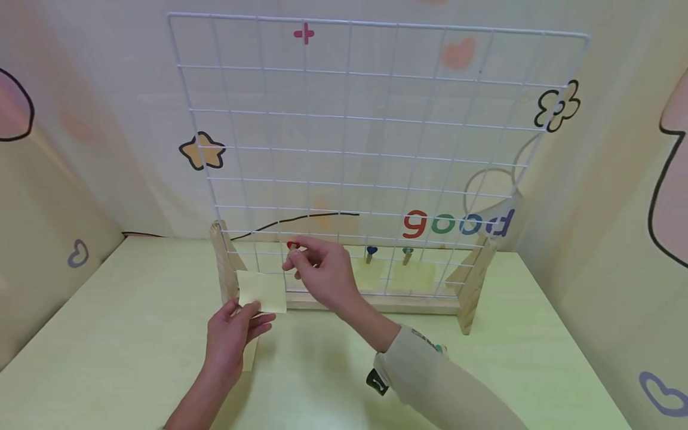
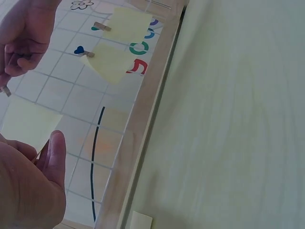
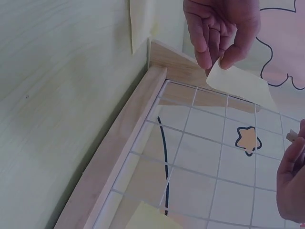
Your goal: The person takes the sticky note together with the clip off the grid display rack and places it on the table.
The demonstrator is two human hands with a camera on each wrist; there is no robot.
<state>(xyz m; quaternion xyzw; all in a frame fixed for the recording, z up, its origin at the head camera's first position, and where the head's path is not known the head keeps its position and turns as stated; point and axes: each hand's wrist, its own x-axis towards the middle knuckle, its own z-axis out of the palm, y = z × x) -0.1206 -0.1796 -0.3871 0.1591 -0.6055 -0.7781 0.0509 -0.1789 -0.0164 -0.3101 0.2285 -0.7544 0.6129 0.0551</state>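
My left hand (image 1: 231, 337) pinches a pale yellow sticky note (image 1: 263, 291) near its lower edge, thumb on top. The note stands before the lower left of a white wire grid (image 1: 348, 73). Up and to the right of it, my right hand (image 1: 329, 273) pinches a small wooden clothespin (image 3: 291, 136) topped with a red heart (image 1: 292, 245). Two more yellow notes hang low on the grid. A blue-heart clothespin (image 1: 370, 254) holds one note (image 1: 368, 276), and a green-heart clothespin (image 1: 407, 255) holds the other note (image 1: 416, 278).
A wooden base bar (image 1: 398, 305) and two wooden legs, left (image 1: 224, 263) and right (image 1: 474, 292), hold the grid upright on the pale table (image 1: 107, 316). More yellow paper (image 1: 249, 357) lies beside my left hand. A small teal item (image 1: 442, 349) is partly hidden behind my right sleeve.
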